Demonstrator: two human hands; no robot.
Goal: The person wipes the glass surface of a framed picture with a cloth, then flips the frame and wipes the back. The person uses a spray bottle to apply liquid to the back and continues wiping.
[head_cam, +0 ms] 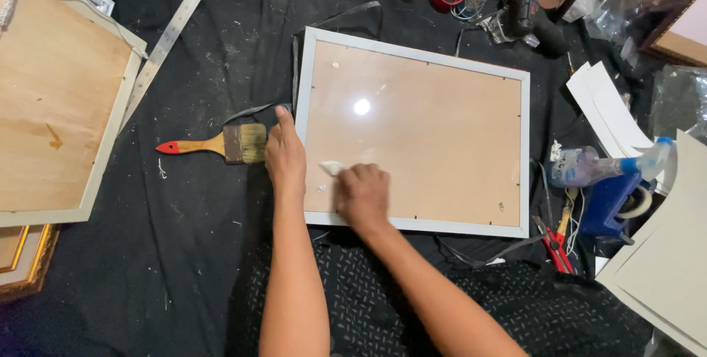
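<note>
Picture frame (414, 58), white-edged, glass over brown backing, flat on black cloth (184, 268). Right hand (362, 195) on glass near frame's lower-left corner, grip closed on small white wad (331, 168). Left hand (285, 156) at frame's left edge, fingers flat and loose, gripping nothing, bracing. Paintbrush (221, 144) just left of frame; spray bottle (600, 165) right of it. Risk: heavy pressure could crack glass; grit from dusty cloth could scratch it; unbraced frame could slide.

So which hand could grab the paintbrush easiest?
Probably the left hand. It rests at the frame's left edge, right beside the paintbrush's bristles. The right hand is on the glass pressing a small white wad.
</note>
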